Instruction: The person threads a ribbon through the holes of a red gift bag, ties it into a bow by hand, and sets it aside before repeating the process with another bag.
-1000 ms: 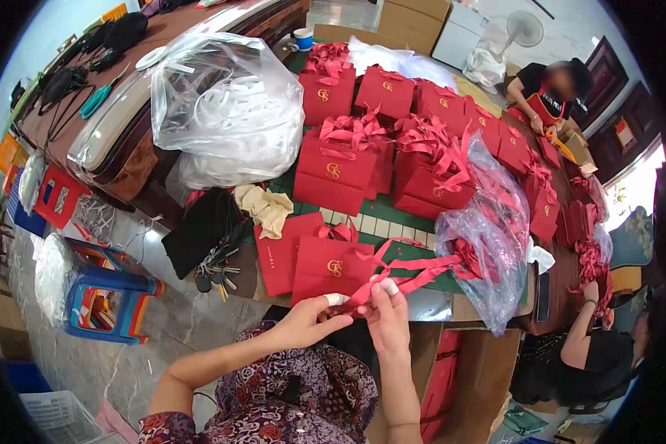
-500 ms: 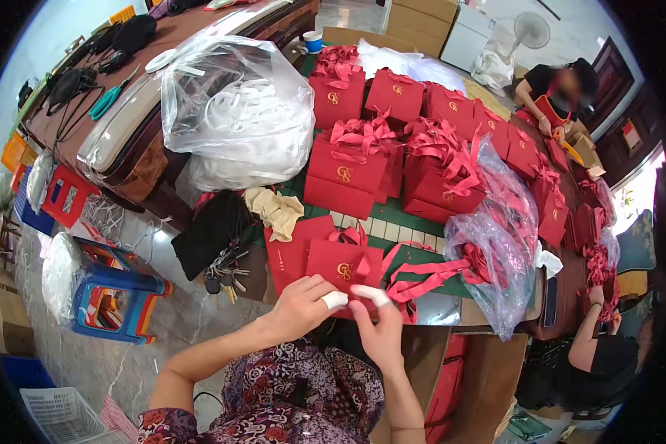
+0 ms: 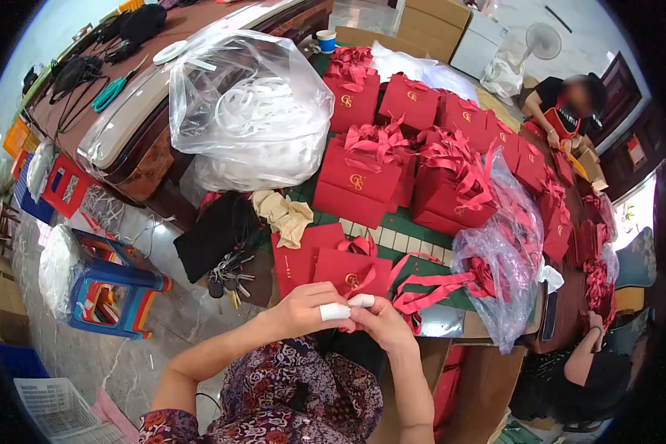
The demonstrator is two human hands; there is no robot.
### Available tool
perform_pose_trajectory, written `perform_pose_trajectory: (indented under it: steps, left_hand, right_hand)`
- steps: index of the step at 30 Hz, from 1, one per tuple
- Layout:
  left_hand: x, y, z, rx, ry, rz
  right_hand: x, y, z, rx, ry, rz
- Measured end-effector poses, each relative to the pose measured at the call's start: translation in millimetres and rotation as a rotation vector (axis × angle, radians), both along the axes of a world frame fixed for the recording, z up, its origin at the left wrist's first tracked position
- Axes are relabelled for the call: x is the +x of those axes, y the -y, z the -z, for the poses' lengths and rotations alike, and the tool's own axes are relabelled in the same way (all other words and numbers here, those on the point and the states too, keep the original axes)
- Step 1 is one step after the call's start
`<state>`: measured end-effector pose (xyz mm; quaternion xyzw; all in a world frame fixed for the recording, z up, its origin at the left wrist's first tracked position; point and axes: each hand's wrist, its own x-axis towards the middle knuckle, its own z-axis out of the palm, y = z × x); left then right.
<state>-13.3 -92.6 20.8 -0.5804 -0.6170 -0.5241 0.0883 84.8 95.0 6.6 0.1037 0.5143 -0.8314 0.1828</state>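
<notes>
My left hand (image 3: 308,308) is closed, its fingertips bent toward the other hand, with white tape around one finger. Meeting it fingertip to fingertip, my right hand (image 3: 383,321) is pinched shut and also has white tape on a finger. Anything between the fingertips is too small or hidden to make out. Just beyond them lies a small red paper gift bag (image 3: 377,271) with a gold logo and a red ribbon (image 3: 359,280) across its front. It overlaps another red bag (image 3: 292,255) on its left. Loose red ribbons (image 3: 433,291) lie to the right.
Several finished-looking red bags (image 3: 357,181) stand behind, beside a clear plastic bag of white ribbon (image 3: 251,111). Keys (image 3: 233,281) and crumpled paper (image 3: 285,214) lie left. An open carton (image 3: 488,385) sits below the table's right side. Two other people work at the right.
My right hand's raised, taped finger has bent in, and its fingertips have closed against my left hand's. The whole view has shifted slightly; the bags have stayed in place.
</notes>
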Motion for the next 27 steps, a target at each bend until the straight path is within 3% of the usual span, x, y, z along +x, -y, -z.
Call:
perform_pose_trajectory:
  steps: [3, 4, 5, 7, 11, 16, 18, 27]
  left_hand:
    - [-10, 2, 1, -0.051, 0.075, -0.009]
    - [-15, 3, 1, -0.096, 0.098, -0.147]
    - [-19, 3, 3, -0.143, 0.121, -0.283]
    - [-29, 0, 9, -0.332, 0.102, -0.536]
    - [-38, -6, 21, -0.451, 0.047, -0.544]
    - [-32, -15, 15, -0.477, 0.056, -0.494]
    - [-26, -16, 13, -0.508, 0.054, -0.487]
    - [-4, -23, 10, -0.449, 0.116, -0.472]
  right_hand:
    - [-3, 3, -10, 0.232, -0.060, 0.130]
    - [-5, 4, -9, 0.427, -0.149, 0.187]
    - [-6, 7, -10, 0.427, -0.144, 0.184]
    - [-11, 15, -15, 0.937, -0.361, 0.423]
    - [-28, 27, -15, 1.142, -0.440, 0.463]
    - [-42, 30, 2, 1.144, -0.452, 0.525]
    - [-39, 28, 2, 1.284, -0.494, 0.487]
    - [7, 25, -20, 1.419, -0.372, 0.276]
